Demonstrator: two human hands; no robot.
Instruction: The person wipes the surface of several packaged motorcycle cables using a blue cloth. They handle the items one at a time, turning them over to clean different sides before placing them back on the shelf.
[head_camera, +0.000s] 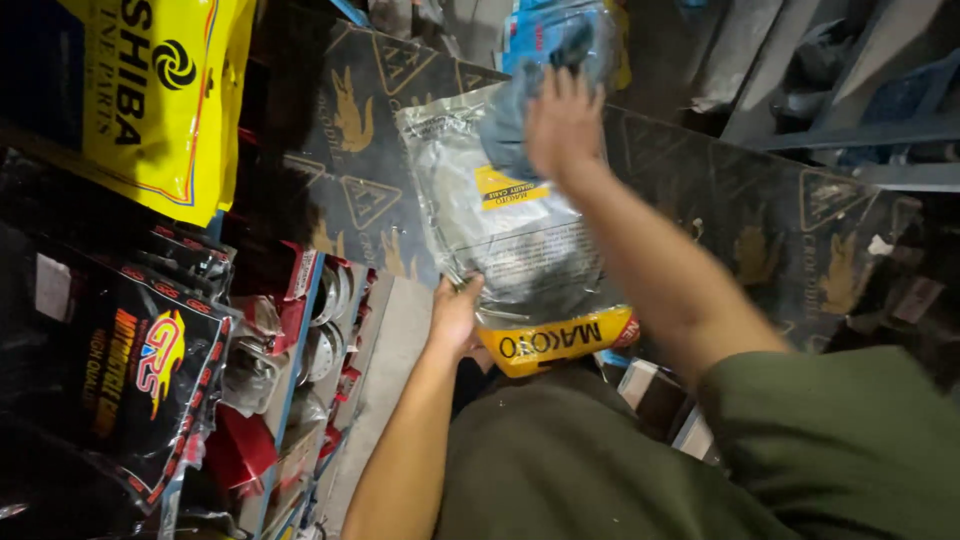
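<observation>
Looking down from the head camera, I see the left hand (455, 315) closed on the lower left edge of a clear plastic packet (510, 230), fingers curled round its side just above the packet's yellow header strip (555, 342). The packet is held up over a dark printed board (720, 210), tilted a little, with a small yellow label (508, 190) on its front. The right hand (562, 125) lies across the packet's upper end, fingers spread and pressed on a grey-blue cloth (512, 125); whether the fingers actually pinch the cloth I cannot tell. Beyond the fingertips sits a blue packet (545, 30), touching or just behind the clear one. At the upper left hangs a large yellow bag (170, 100). Down the left side stand black printed packs (130, 370) and a rack of small red-carded parts (320, 320). Green sleeves (850, 450) fill the lower right.
</observation>
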